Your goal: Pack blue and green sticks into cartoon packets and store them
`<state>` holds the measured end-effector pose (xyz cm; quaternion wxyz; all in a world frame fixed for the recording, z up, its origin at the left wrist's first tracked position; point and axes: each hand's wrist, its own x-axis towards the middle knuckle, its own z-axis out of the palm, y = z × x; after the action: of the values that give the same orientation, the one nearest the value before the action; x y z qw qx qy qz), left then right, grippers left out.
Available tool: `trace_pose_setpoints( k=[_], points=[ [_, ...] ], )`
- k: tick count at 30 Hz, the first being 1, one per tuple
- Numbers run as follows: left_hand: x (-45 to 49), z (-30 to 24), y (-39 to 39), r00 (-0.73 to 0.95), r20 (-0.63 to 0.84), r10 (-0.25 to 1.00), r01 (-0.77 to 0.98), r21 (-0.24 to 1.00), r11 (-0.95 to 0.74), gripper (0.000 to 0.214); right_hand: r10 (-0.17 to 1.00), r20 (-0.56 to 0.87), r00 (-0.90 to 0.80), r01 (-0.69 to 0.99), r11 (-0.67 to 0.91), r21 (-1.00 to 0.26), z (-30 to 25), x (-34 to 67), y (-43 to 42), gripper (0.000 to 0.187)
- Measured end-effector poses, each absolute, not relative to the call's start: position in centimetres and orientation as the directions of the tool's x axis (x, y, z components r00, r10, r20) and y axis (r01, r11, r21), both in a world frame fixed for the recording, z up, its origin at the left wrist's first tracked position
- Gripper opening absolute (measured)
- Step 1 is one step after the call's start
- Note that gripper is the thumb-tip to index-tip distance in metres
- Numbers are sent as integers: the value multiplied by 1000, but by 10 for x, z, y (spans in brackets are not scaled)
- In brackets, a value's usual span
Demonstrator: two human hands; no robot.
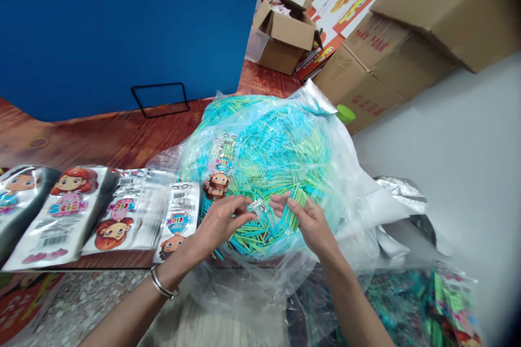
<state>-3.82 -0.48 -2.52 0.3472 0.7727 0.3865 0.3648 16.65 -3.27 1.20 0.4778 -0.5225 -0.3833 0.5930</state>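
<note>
My right hand [313, 225] is closed around a small bundle of thin green and blue sticks [296, 210], held upright over the heap. Opposite it, my left hand [226, 220] has thumb and fingers pinched at a small piece of clear, shiny plastic packaging [258, 206]; most of that piece is hidden. Below both hands lies a big clear plastic bag [345, 195] full of loose blue and green sticks [268, 141]. On the heap, just beyond my left hand, rests a printed pouch [222, 165] with green sticks inside.
Left of the bag, printed flat pouches [67, 217] lie in stacks along the table edge [122, 268]. A blue panel [122, 27] with a black wire frame [160, 100] stands behind. Cardboard boxes [366, 65] are piled at right. Filled pouches [453, 303] sit low at the right.
</note>
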Motion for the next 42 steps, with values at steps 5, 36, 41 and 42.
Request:
trace_pose_setpoints(
  k=[5, 36, 41, 42],
  points=[
    [-39, -28, -4, 439, 271, 857, 336, 834, -436, 26, 968, -252, 18, -135, -247, -959, 17, 173, -30, 22],
    [-15, -31, -11, 481, -138, 866, -61, 980, 190, 26, 950, -295, 101, -352, -243, -904, 23, 125, -6, 30],
    [-14, -27, -16, 535, -118, 836, 26, 992, 123, 23, 950, -308, 46, -368, -271, -889, 24, 129, -1, 27],
    [-14, -28, -17, 543, -119, 831, 23, 992, 127, 23, 950, -311, 40, -383, -273, -883, 24, 129, 1, 28]
  ],
)
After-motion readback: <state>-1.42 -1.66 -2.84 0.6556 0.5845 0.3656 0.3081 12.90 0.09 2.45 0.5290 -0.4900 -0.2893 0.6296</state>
